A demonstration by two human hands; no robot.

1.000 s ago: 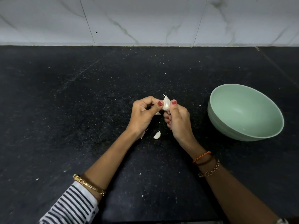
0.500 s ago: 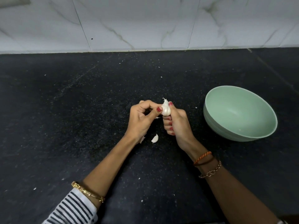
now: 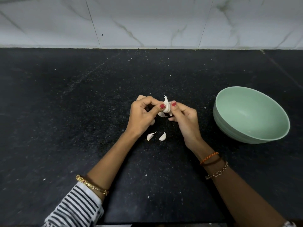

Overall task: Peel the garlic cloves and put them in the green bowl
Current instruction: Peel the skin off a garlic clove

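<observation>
A: What is seen first, close by?

B: A striped sleeve (image 3: 73,208) is seen low down on the left arm, and bands are worn on both wrists. All of it is held over a black counter (image 3: 65,128).

A: And a bit farther out?

B: Two small garlic bits (image 3: 151,136) are left lying on the counter, just below the hands. They are side by side but not touching. Whether they are cloves or only skin cannot be told.

A: What is held up?

B: A garlic piece (image 3: 166,107) is held between the two hands, with its thin tip pointed up. It is pinched by the left hand (image 3: 144,113) with thumb and curled fingers on one side. It is pinched the same way by the right hand (image 3: 183,118) on the other side. So both sets of fingers are clamped on the garlic, not spread apart.

A: Is the bowl (image 3: 250,114) filled yet?

B: No. The bowl is set well off to the right, and nothing is seen in it.

A: So how much is done?

B: Very little, it is thought. The garlic looks to be just pulled apart or skinned. No clean clove is put in the bowl yet. The peeling and the dropping in are mostly left to be done.

A: And behind it all?

B: A white wall (image 3: 147,22) is seen at the back.
</observation>
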